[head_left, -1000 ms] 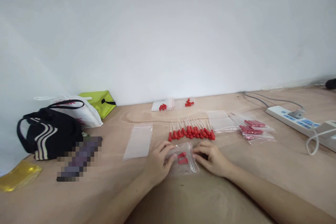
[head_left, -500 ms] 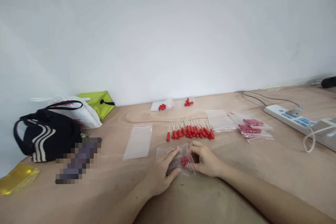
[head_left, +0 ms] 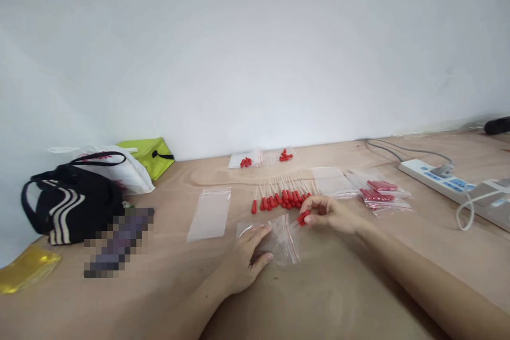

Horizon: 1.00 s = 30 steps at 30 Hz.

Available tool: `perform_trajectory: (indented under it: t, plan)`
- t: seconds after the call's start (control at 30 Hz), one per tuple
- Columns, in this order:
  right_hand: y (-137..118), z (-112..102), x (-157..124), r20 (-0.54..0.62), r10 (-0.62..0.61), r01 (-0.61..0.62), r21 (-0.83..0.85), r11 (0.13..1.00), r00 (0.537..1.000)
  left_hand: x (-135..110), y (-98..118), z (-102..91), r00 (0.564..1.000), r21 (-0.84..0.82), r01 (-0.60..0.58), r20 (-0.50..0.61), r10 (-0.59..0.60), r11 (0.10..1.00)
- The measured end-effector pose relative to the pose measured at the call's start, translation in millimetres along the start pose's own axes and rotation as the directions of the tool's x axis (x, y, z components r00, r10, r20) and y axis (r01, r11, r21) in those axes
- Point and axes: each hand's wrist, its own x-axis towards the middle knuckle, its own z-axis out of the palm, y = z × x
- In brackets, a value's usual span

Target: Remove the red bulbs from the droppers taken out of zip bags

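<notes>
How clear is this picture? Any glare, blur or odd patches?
Head view: small glints on the clear bag under the left hand and on the yellow packet; head view: coarse pixel blocks cover a dark object; head view: thin stems of the red-tipped sticks look soft, their red ends distinct.

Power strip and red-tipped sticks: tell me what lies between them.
In the head view, flat clear bags lie beside the red-tipped sticks; then, nearer the power strip, come bags of red pieces.
</notes>
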Motion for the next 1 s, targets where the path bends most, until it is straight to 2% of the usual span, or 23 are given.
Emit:
perform_trajectory:
  t: [0.13,0.2,0.3,0.4,0.47,0.53,0.63,0.73,0.87,1.0]
  plan:
    - [-14,-38,-2,-0.178,-0.058,0.052,-0.041,0.998,0.982,-1,-1,-0.2,1.000,-0.011,-0.027,-0.001,0.027,1.000]
    - [-19,-47,-1,-0.292,-0.123,0.109,-0.061,0.992,0.949,4,-3,-3.5,0.998,-0.019,-0.017,-0.054,0.016,1.000]
    - [-21,-37,12,-0.415,-0.255,0.219,-0.132,0.967,0.874,22,-10,-12.2,0.972,0.003,0.037,-0.232,-0.035,0.999]
    - [-15,-7,34,-0.453,-0.450,0.297,-0.370,0.880,0.769,47,-18,-18.0,0.950,0.082,0.061,-0.311,-0.033,0.995]
    - [-6,14,48,-0.351,-0.570,0.318,-0.563,0.762,0.743,60,-24,-16.8,0.956,0.126,0.049,-0.294,-0.010,0.991]
    - [4,29,61,-0.224,-0.634,0.322,-0.710,0.626,0.740,67,-28,-12.2,0.961,0.134,0.045,-0.277,-0.007,0.990]
    - [16,40,71,-0.062,-0.642,0.310,-0.837,0.451,0.764,70,-36,-3.7,0.948,0.100,0.058,-0.317,-0.024,0.993]
    - [23,42,74,0.050,-0.609,0.301,-0.900,0.317,0.792,68,-43,2.3,0.917,-0.003,0.026,-0.398,-0.025,1.000]
    - [19,47,71,0.111,-0.558,0.292,-0.924,0.247,0.822,66,-46,5.6,0.900,-0.157,-0.023,-0.433,-0.048,0.987]
    - [9,49,66,0.076,-0.541,0.249,-0.934,0.255,0.838,67,-45,5.9,0.908,-0.195,0.017,-0.407,-0.097,0.981]
